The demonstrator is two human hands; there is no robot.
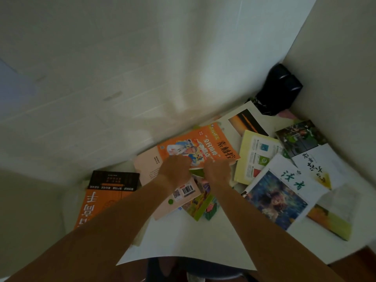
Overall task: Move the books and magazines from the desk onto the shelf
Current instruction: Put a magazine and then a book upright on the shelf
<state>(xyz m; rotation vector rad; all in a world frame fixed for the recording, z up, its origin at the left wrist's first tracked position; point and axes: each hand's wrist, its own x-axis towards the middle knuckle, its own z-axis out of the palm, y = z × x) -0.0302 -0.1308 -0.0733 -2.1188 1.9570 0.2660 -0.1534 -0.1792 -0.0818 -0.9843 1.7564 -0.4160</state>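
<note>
Fingers of both hands curled down onto the near edge of the orange magazine [198, 146], knuckles toward the camera, fingertips hidden under the hands — cannot tell whether pinching the cover or only pressing on it. Left hand [176, 168] on the magazine's lower left part, right hand [217, 169] just beside it on the lower right, the two close together with a sliver of green cover showing between them. Bare forearms running back from both hands to the bottom of the view.

Orange magazine lying tilted on top of a pale pink book [162, 180], barcode and QR code of that book showing below the left wrist. Under the pink book's right side, a green illustrated booklet [200, 206] sticking out toward the near edge.

Further left, an orange-and-black book [105, 196] flat at the desk's left side, partly covered by the left forearm. To the right, a pale yellow book [254, 157], then a white magazine with a blue painting and green characters [284, 192], overlapping others behind and beneath it — all spread flat on the white desk [183, 241]. At the back right corner against the wall, a black object [278, 88], blurred.
</note>
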